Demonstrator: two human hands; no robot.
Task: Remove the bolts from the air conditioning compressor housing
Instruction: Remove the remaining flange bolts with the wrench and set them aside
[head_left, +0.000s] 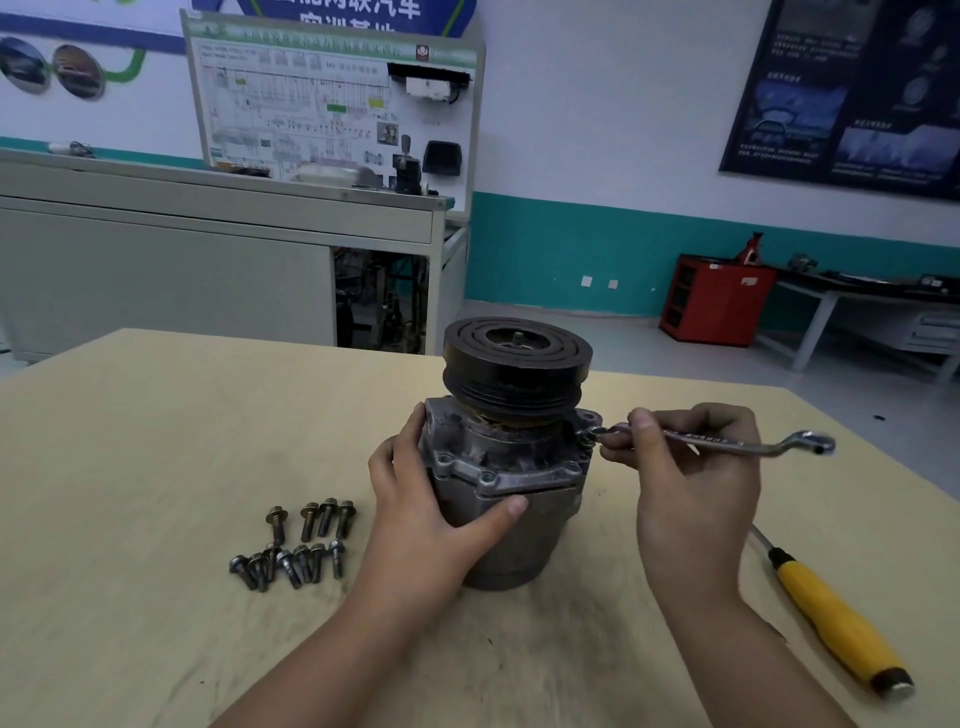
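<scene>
The grey air conditioning compressor stands upright on the wooden table, its black pulley on top. My left hand grips the housing's left side, thumb across the front. My right hand holds a silver ring wrench whose near end sits on a bolt at the housing's right flange. Several removed bolts lie loose on the table to the left of the compressor.
A yellow-handled screwdriver lies on the table at the right, near the edge. Behind the table stand a grey training bench with a wiring board and a red cabinet on the floor.
</scene>
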